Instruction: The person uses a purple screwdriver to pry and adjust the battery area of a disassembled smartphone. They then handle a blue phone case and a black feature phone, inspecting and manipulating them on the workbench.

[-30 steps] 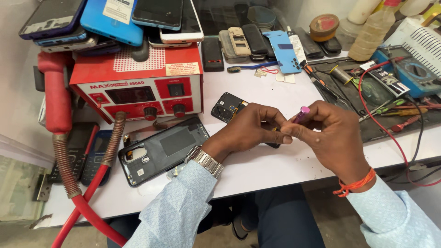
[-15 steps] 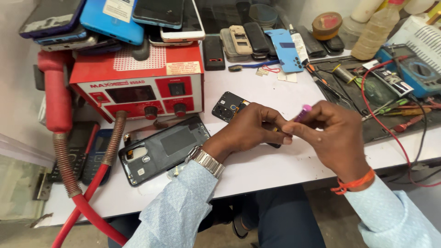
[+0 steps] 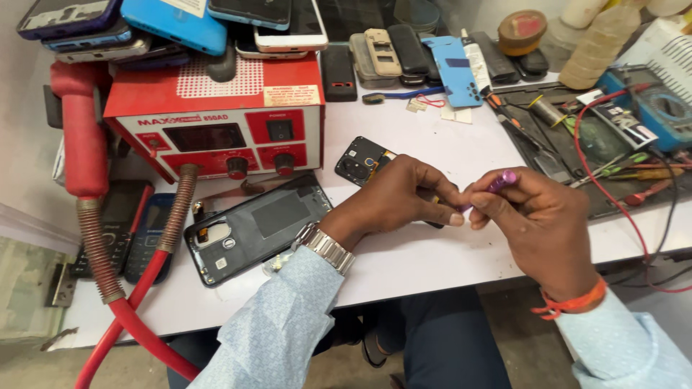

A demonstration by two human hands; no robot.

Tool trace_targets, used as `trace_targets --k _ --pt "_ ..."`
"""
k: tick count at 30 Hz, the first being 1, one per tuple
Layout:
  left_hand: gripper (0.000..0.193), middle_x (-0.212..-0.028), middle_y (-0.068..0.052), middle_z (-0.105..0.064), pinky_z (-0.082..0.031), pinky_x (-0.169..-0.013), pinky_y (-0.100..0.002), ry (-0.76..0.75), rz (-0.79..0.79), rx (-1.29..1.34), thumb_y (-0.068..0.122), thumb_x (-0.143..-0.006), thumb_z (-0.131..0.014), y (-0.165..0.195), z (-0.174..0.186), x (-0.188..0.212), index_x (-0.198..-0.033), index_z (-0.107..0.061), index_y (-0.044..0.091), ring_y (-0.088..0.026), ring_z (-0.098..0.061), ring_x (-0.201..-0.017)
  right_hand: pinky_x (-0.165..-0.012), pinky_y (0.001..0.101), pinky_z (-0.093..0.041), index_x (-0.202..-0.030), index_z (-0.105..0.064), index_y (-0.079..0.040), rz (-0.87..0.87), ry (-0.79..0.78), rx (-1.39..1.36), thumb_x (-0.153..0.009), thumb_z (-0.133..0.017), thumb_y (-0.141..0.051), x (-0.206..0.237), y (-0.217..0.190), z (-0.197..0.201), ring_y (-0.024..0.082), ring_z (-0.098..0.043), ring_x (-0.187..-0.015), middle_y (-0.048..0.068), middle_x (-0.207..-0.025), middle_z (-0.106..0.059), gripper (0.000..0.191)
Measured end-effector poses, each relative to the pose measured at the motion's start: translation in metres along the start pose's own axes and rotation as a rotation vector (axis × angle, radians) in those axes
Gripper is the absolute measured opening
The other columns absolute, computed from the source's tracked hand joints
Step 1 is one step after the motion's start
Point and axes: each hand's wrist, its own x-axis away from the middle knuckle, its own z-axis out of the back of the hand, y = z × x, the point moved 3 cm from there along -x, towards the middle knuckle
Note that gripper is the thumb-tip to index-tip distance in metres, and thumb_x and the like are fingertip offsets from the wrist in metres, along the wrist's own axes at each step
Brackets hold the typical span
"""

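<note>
My right hand (image 3: 537,223) grips a small purple screwdriver (image 3: 499,183), its end pointing up and right. My left hand (image 3: 400,196) pinches at the screwdriver's lower tip with thumb and forefinger. Both hands hover over an opened black phone (image 3: 359,160) lying on the white table (image 3: 432,252); my left hand hides most of it. A silver watch sits on my left wrist, an orange thread on my right.
A dark phone back cover (image 3: 256,225) lies at the left of my hands. Behind it stands a red rework station (image 3: 216,115) with a red hose (image 3: 108,288), phones stacked on top. Tools, red wires and a blue meter (image 3: 659,112) crowd the right side.
Both hands stay together on the screwdriver with only slight finger shifts. The view has tilted a little.
</note>
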Motion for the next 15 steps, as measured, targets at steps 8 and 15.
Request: trace_targets --k 8,15 --pt "0.024 -0.085 -0.005 -0.079 -0.056 -0.078 -0.028 -0.006 0.032 -0.005 0.016 -0.075 -0.089 0.014 -0.007 0.003 -0.094 -0.081 0.003 -0.011 -0.069 -0.079 -0.061 0.024 -0.058 -0.099 -0.065 0.005 -0.073 -0.004 0.119 -0.086 -0.079 -0.005 -0.001 -0.019 0.007 0.009 -0.07 -0.073 0.012 -0.087 -0.076 0.021" --pt "0.024 -0.086 -0.006 -0.08 -0.058 -0.077 -0.027 -0.011 0.047 -0.013 0.011 -0.074 -0.087 0.005 -0.002 0.0 -0.096 -0.081 0.002 -0.01 -0.071 -0.078 -0.06 0.0231 -0.058 -0.107 -0.074 0.0 -0.135 -0.316 0.003 -0.096 -0.062 -0.009 -0.011 -0.03 0.014 0.01 -0.07 -0.071 0.01 -0.09 -0.08 0.018"
